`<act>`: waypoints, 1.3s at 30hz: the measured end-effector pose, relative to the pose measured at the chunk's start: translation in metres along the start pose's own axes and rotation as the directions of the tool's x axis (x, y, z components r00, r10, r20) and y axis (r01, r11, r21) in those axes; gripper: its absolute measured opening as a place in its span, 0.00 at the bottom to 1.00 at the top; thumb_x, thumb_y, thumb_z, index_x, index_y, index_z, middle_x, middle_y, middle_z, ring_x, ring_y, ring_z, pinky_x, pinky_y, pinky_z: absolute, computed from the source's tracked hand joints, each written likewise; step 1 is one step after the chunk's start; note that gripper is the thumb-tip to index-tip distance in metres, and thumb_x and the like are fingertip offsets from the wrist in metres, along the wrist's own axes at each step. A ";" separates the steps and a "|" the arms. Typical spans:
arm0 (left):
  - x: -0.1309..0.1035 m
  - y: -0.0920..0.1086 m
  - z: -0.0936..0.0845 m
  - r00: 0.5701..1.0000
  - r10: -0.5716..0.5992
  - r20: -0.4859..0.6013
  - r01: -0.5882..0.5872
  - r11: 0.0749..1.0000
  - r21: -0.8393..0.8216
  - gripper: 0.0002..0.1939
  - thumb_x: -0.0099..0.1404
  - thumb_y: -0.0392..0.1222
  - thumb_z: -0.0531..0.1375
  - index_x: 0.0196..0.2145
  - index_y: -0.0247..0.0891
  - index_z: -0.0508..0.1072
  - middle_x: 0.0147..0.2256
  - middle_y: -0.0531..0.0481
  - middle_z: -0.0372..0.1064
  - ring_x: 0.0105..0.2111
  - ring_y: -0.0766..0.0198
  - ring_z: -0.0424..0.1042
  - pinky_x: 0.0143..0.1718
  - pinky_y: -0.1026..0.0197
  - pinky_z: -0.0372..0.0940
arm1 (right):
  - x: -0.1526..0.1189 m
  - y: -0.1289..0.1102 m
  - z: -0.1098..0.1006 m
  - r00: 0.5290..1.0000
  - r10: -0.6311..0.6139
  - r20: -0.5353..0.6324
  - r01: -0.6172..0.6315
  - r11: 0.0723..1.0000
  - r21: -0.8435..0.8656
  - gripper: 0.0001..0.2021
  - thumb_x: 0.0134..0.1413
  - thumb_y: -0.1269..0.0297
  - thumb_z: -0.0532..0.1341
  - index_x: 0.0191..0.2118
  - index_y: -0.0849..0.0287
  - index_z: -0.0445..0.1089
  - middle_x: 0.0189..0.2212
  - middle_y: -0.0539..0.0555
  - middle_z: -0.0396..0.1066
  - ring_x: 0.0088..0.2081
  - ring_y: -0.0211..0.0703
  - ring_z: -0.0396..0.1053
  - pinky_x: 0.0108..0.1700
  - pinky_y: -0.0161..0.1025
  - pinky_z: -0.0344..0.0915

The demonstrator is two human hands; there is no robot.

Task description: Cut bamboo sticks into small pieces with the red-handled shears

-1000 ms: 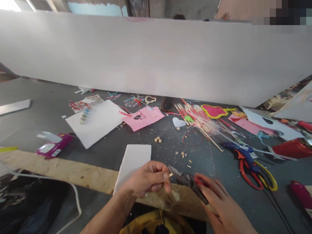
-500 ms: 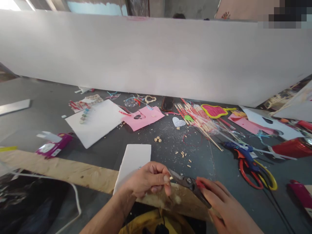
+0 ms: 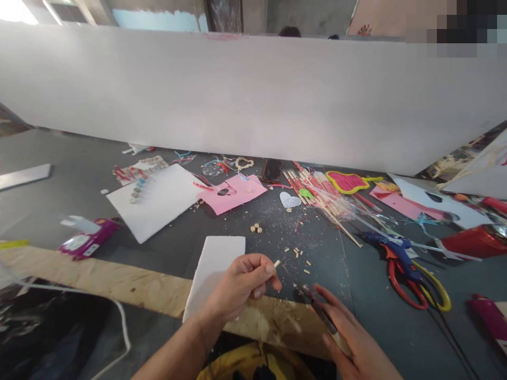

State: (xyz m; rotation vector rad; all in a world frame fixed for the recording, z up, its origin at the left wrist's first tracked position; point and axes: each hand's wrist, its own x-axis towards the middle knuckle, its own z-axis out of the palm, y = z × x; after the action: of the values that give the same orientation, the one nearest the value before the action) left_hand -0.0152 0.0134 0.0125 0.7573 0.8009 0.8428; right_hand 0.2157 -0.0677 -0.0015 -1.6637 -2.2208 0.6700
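My left hand (image 3: 253, 277) pinches a small pale stick piece (image 3: 277, 263) between thumb and fingertips, over the table's front edge. To its right, my right hand (image 3: 343, 330) is closed around the handles of dark-bladed scissors (image 3: 322, 314), whose tips point up and left, apart from the piece. Several short cut pieces (image 3: 296, 253) lie on the dark table beyond the hands. A small cluster of pale pieces (image 3: 256, 228) sits a little farther left. Under and beside my left forearm is a white foam board (image 3: 217, 258).
Pink paper (image 3: 233, 193), a white sheet (image 3: 158, 198) and striped sticks (image 3: 317, 192) lie farther back. At right are a blue glue gun (image 3: 396, 250), larger scissors (image 3: 407, 290) and a red can (image 3: 473, 243). A tall white panel (image 3: 253, 95) stands behind.
The scissors have moved away from the left fingertips, down and right, with my right hand. My left hand has risen slightly, and the pale piece now points upward.
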 end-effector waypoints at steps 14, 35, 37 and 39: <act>0.003 -0.004 0.003 0.995 0.100 -0.028 -0.091 0.971 0.219 0.15 0.59 0.49 0.58 0.26 0.33 0.69 0.20 0.54 0.65 0.16 0.76 0.49 0.17 0.69 0.42 | 0.004 0.004 0.000 0.996 -0.087 -0.035 0.078 0.977 -0.199 0.23 0.52 0.70 0.52 0.55 0.57 0.61 0.61 0.57 0.53 0.58 0.46 0.57 0.52 0.42 0.64; 0.001 -0.002 0.007 0.993 0.118 -0.025 -0.095 0.892 0.442 0.16 0.62 0.49 0.55 0.26 0.33 0.71 0.15 0.59 0.51 0.17 0.73 0.48 0.18 0.68 0.43 | 0.010 -0.002 0.002 0.990 -0.040 -0.137 0.021 0.990 -0.141 0.26 0.54 0.70 0.51 0.59 0.65 0.49 0.50 0.62 0.67 0.49 0.44 0.67 0.47 0.40 0.68; 0.001 -0.001 0.009 0.992 0.123 -0.035 -0.094 0.886 0.455 0.16 0.62 0.49 0.55 0.26 0.33 0.71 0.15 0.58 0.51 0.17 0.73 0.48 0.18 0.68 0.43 | 0.011 0.000 0.002 0.990 -0.070 -0.125 0.048 0.985 -0.168 0.24 0.56 0.65 0.52 0.58 0.65 0.52 0.46 0.61 0.70 0.46 0.44 0.70 0.45 0.38 0.69; 0.000 -0.001 0.010 0.991 0.126 -0.035 -0.095 0.880 0.466 0.16 0.61 0.49 0.55 0.26 0.33 0.71 0.15 0.58 0.51 0.17 0.73 0.48 0.18 0.68 0.43 | 0.012 0.002 0.001 0.988 -0.086 -0.132 0.061 0.980 -0.187 0.23 0.56 0.63 0.53 0.56 0.65 0.56 0.43 0.61 0.72 0.43 0.44 0.71 0.42 0.38 0.70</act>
State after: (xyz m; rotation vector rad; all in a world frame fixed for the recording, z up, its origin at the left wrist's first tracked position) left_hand -0.0062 0.0105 0.0170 1.2152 1.0429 0.7871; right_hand 0.2130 -0.0564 -0.0041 -1.6460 -2.2883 0.3285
